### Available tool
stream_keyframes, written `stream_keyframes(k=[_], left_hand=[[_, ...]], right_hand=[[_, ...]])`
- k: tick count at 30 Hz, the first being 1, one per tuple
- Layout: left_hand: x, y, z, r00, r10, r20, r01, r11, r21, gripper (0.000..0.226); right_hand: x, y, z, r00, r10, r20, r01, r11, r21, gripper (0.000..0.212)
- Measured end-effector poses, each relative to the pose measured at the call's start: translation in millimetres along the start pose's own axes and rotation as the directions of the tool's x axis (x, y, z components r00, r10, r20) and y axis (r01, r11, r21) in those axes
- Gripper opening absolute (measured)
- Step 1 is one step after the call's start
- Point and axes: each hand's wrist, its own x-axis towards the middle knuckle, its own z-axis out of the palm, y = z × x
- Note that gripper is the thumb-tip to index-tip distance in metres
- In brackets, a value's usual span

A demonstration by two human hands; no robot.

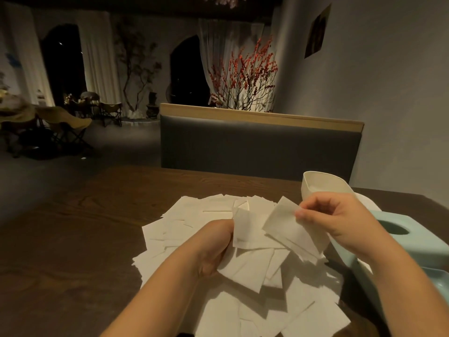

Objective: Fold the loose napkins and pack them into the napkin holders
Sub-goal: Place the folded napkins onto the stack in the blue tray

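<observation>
Several loose white napkins (194, 220) lie in a wide heap on the dark wooden table (73, 239). My left hand (213, 246) grips a bunch of napkins (245, 229) above the heap, fingers curled round them. My right hand (340, 220) pinches one napkin (289, 227) by its upper right edge, held up next to the left hand's bunch. A cream napkin holder (320, 184) stands open at the back right, behind my right hand. A pale green holder (408, 237) with an oval slot lies at the right.
A grey bench back (255, 144) with a wooden top rail stands beyond the table's far edge. A second pale green piece (437, 283) lies at the right edge. A grey wall rises to the right. Chairs and plants stand far off at the left.
</observation>
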Motion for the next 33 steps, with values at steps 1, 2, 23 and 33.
stream_keyframes(k=[1, 2, 23, 33], left_hand=[[1.2, -0.2, -0.1, 1.0, -0.006, 0.008, 0.006, 1.0, 0.011, 0.027], [2.2, -0.7, -0.2, 1.0, -0.012, 0.018, 0.011, 0.999, 0.03, 0.026], [-0.8, -3.3, 7.3, 0.999, 0.053, -0.003, -0.052, 0.976, -0.213, 0.031], [-1.8, -6.8, 28.3, 0.985, 0.16, -0.058, -0.17, 0.918, -0.359, 0.031]], right_hand=[[-2.0, -2.2, -2.7, 1.0, -0.014, 0.025, 0.011, 0.994, 0.111, 0.006], [-3.6, -3.9, -3.7, 0.997, -0.033, 0.075, 0.016, 0.977, 0.213, 0.008], [2.4, -5.6, 16.3, 0.956, 0.175, -0.236, -0.015, 0.833, 0.553, 0.026], [-1.8, -2.6, 64.1, 0.973, 0.086, -0.214, -0.019, 0.954, 0.298, 0.022]])
